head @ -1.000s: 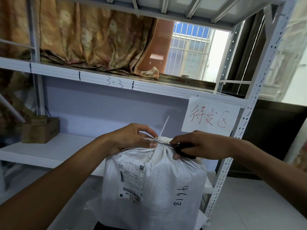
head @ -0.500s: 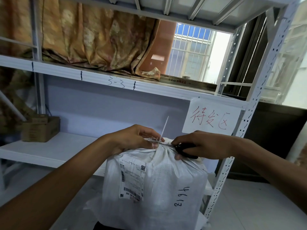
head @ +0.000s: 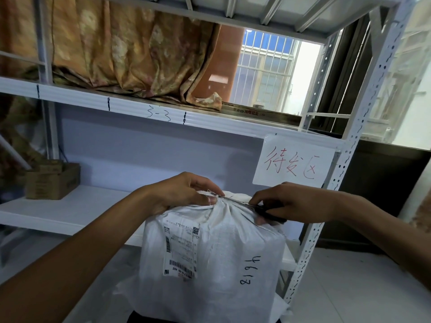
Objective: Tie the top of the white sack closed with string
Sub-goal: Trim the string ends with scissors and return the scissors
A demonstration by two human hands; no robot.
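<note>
Left hand [head: 184, 194]: fingers clamp sack [head: 221, 252] neck, keeping it bunched for string [head: 211, 196].
Right hand [head: 291, 201]: fingers grip dark tool [head: 268, 212], tip at neck.

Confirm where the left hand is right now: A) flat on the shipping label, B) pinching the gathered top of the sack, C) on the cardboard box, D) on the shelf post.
B: the left hand pinches the bunched neck of the sack, thumb and fingertips closed on it.
</note>
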